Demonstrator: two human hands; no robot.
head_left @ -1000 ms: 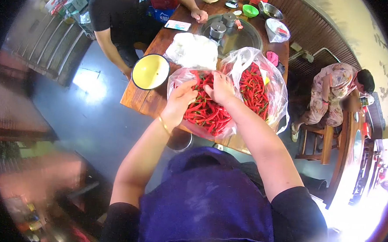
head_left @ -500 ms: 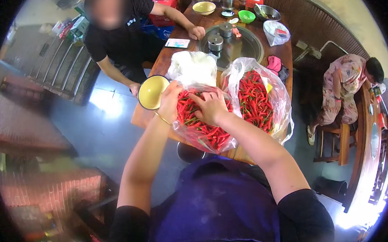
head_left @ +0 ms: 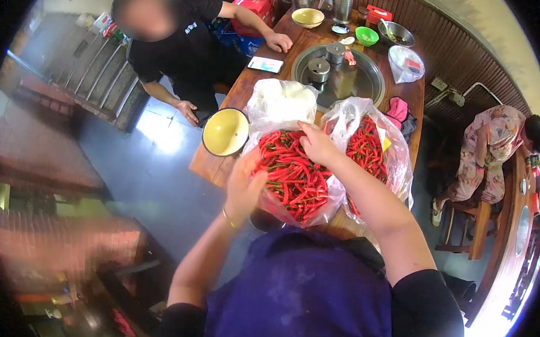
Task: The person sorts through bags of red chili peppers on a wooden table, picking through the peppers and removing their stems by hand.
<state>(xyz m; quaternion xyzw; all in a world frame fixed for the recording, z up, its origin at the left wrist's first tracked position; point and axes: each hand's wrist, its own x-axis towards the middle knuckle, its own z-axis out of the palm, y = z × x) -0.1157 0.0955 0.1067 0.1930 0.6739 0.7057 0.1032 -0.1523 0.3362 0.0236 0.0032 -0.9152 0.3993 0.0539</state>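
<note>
A clear plastic bag (head_left: 335, 211) full of red chili peppers (head_left: 294, 176) stands at the table edge before me. My right hand (head_left: 317, 145) is closed at the bag's upper rim, thumb and fingers pinched on the plastic. At the left side of the bag is my left hand (head_left: 244, 188), smeared by motion, so its grip cannot be made out. Beside it a yellow bowl (head_left: 225, 132) with a dark rim sits on the table corner, with a few small specks inside. To the right stands a second plastic bag (head_left: 398, 169) of red chilies.
A white plastic bag (head_left: 282, 102) lies behind the chilies, before a round metal inset (head_left: 362, 91) with lidded pots. A phone (head_left: 265, 64) lies near a seated person (head_left: 185, 48) on the left. Another person (head_left: 488, 149) sits at a right-hand table (head_left: 503, 242).
My right hand has moved from on top of the chilies to the bag's rim. My left hand has left the bowl's side and come down toward me. The left person's lower hand has opened.
</note>
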